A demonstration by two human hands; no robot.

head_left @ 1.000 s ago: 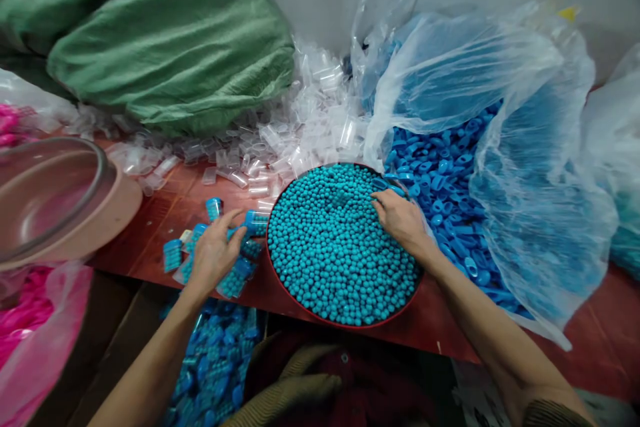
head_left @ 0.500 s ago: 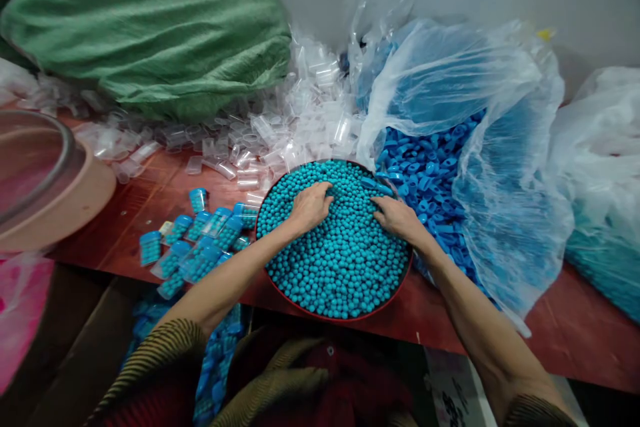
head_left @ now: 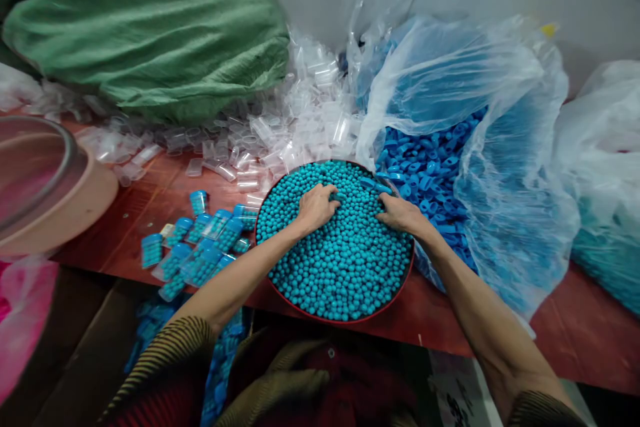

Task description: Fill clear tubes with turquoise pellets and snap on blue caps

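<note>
A round red-rimmed tray [head_left: 300, 311] holds a thick layer of small turquoise balls [head_left: 340, 267]. My left hand [head_left: 319, 205] rests over the balls left of the middle, fingers curled and a little apart, with nothing visible in it. On the right side, near the rim, my right hand [head_left: 397, 213] touches the balls with its thumb and fingers apart, and I see nothing held. Two or so blue caps [head_left: 375, 185] lie on the balls just above my right hand. Left of the tray lie several filled clear containers with blue caps [head_left: 203, 260].
Clear empty containers [head_left: 260, 130] pile up behind the tray beneath a green sack [head_left: 150, 27]. Loose blue caps [head_left: 433, 167] spill from a plastic bag [head_left: 520, 193] at the right. A pink basin [head_left: 95, 193] stands far left on the red table [head_left: 115, 247].
Both hands have shifted slightly to the right over the balls. The fingers of my left hand look a little more spread around the balls.
</note>
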